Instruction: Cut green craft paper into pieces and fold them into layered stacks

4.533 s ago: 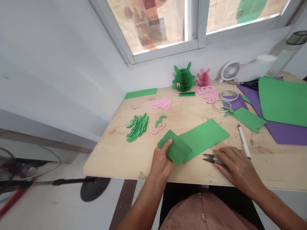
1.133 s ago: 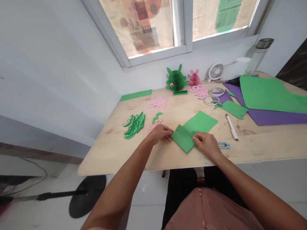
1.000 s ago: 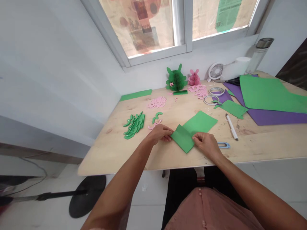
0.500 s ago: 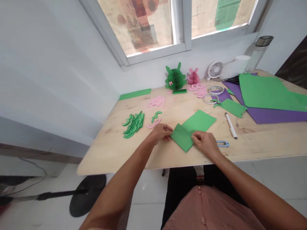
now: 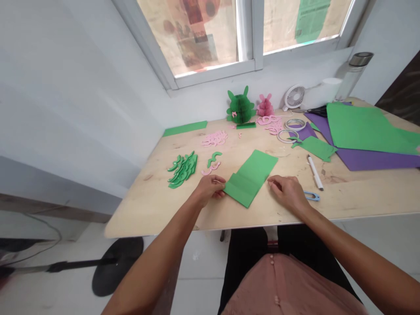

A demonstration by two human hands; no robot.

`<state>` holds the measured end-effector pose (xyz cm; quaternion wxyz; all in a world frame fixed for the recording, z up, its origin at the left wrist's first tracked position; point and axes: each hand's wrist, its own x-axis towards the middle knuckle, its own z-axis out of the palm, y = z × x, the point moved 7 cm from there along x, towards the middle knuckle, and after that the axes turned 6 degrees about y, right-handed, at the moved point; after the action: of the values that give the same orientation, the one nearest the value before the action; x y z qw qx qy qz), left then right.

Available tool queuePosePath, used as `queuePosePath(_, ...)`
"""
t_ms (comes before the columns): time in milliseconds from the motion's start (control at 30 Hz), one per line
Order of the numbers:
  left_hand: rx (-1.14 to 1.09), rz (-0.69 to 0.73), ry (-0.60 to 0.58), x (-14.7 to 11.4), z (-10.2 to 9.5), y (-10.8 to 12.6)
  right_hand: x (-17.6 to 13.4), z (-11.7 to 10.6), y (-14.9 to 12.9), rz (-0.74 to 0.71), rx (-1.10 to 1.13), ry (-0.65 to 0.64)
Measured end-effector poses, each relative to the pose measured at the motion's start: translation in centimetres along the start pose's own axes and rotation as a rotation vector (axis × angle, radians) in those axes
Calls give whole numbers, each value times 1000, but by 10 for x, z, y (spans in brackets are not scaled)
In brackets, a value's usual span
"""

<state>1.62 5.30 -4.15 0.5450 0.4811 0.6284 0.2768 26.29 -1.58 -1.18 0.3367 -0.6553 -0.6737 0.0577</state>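
A folded green paper sheet (image 5: pixel 251 177) lies flat on the wooden table (image 5: pixel 164 205) in front of me. My left hand (image 5: pixel 209 189) pinches the near left corner of the sheet. My right hand (image 5: pixel 288 191) rests on the table just right of the sheet, fingers loosely curled, apart from the paper and holding nothing. Small blue-handled snips (image 5: pixel 311 196) lie right beside that hand. A white pen (image 5: pixel 315 172) lies a little further right.
Green cut-outs (image 5: pixel 183 169) and pink cut-outs (image 5: pixel 215 138) lie to the left and centre. Green and pink paper rabbits (image 5: pixel 242 107), tape rolls (image 5: pixel 288 136), a small fan (image 5: pixel 294 96) and a bottle (image 5: pixel 355 72) stand at the back. Large green and purple sheets (image 5: pixel 367 131) cover the right side.
The green sheet has turned and slid left, its folded flap now pressed flat. My right hand has come off the paper and rests on the table; my left still holds the corner.
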Motion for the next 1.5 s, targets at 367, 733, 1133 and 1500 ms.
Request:
queuePosePath(367,-150,-82,32,-20,-6,-13,-25,-6,-75,-485,-30,113)
queuePosePath(733,-194,-69,9,-31,0,-15,-39,41,-98,-523,-257,-41)
queuePosePath(1133,462,837,184,-74,-3,24,-39,39,-95,-506,-233,-6)
queuePosePath(1500,614,890,-93,-66,27,18,-28,24,-81,-352,81,-164)
